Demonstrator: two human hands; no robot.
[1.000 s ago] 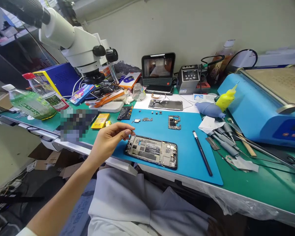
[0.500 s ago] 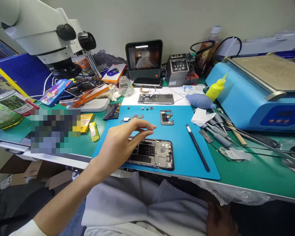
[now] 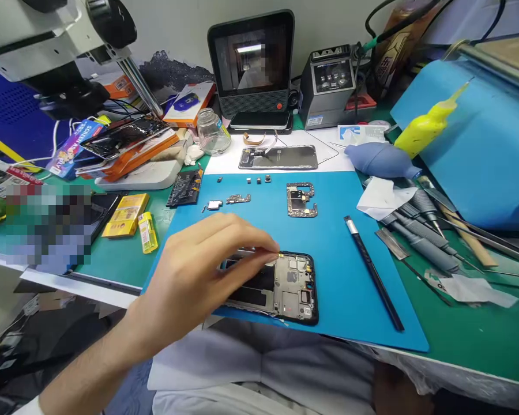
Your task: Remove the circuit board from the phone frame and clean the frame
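Observation:
My left hand [image 3: 203, 276] reaches from the lower left and lies over the left half of an opened phone frame [image 3: 292, 285] at the near edge of a blue work mat [image 3: 337, 259]. The fingers bend over the frame's far edge, fingertips pressed on it; the thumb is hidden. Further back on the mat lie a small circuit board [image 3: 301, 200] and a few tiny loose parts [image 3: 237, 199]. A black pen-like tool [image 3: 374, 274] lies to the right of the frame. My right hand [image 3: 391, 392] is only a dark shape in shadow below the table edge.
A second phone part [image 3: 279, 157] lies on a white sheet behind the mat. To the right are a grey air blower [image 3: 378, 160], a yellow bottle [image 3: 430, 121], several screwdrivers [image 3: 424, 242] and a blue machine [image 3: 480, 144]. A microscope [image 3: 47, 34] overhangs the left; a small screen [image 3: 251, 57] and a grey station [image 3: 334, 78] stand behind.
My left hand has come down from hovering over the mat onto the phone frame, fingers now closed over its far edge. The view has moved closer and lower.

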